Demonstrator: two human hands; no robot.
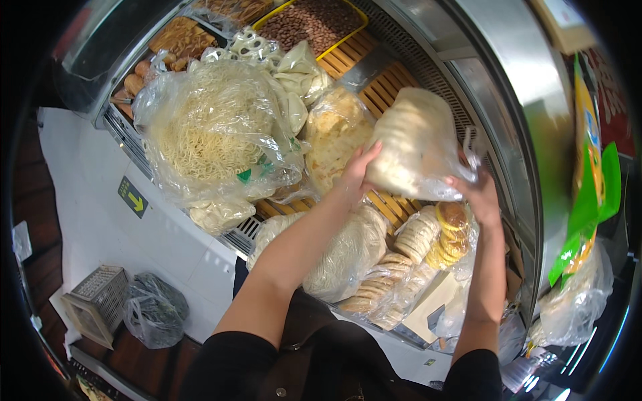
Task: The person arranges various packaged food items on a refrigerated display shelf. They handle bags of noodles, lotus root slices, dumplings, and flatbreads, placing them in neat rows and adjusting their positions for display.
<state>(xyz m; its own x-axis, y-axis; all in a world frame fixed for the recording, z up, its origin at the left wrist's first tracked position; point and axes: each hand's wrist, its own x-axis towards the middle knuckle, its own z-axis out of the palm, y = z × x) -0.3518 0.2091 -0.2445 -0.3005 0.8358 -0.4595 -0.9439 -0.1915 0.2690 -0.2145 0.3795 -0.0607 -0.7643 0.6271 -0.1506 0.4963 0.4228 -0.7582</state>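
Observation:
Between both hands is a clear plastic bag of pale flat food (414,135), perhaps flatbreads, over the wooden slats of a glass-sided display case. My left hand (358,170) holds its left side, fingers against the plastic. My right hand (476,193) grips the gathered plastic at its lower right end. Left of the bag lies a bagged golden flatbread (328,135). A large bag of noodles (215,130) lies farther left. Below the held bag are stacks of round pale breads (417,235) and yellow-edged round cakes (453,228), all wrapped in plastic.
A yellow-rimmed tray of peanuts (311,25) stands at the case's back. The metal frame (521,150) curves along the right. Bagged dough-like food (346,250) lies below my left forearm. On the floor at lower left are a plastic crate (103,290) and a dark-filled bag (155,311).

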